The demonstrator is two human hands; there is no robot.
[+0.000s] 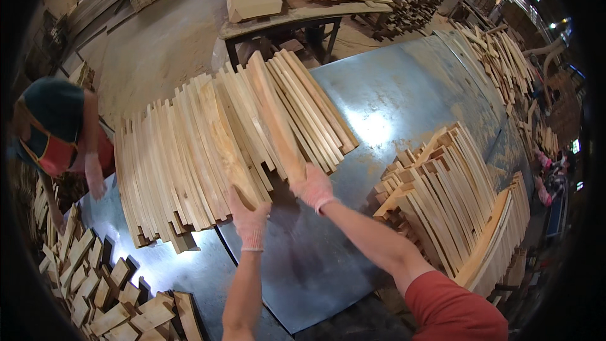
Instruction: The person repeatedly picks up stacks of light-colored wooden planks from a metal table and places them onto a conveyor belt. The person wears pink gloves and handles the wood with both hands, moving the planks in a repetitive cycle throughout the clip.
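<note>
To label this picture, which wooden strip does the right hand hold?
The broad, pinkish strip, its near end in the right hand; the left hand holds another strip, further left.

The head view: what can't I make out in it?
Palms of the left hand and right hand: head view, turned away from the camera.
Metal tabletop under the long row of boards: head view, covered by the boards.
Outer part of the short wood pieces at lower left: head view, cut off by the dark rim.
Pink things at far right: head view, too small and blurred.
</note>
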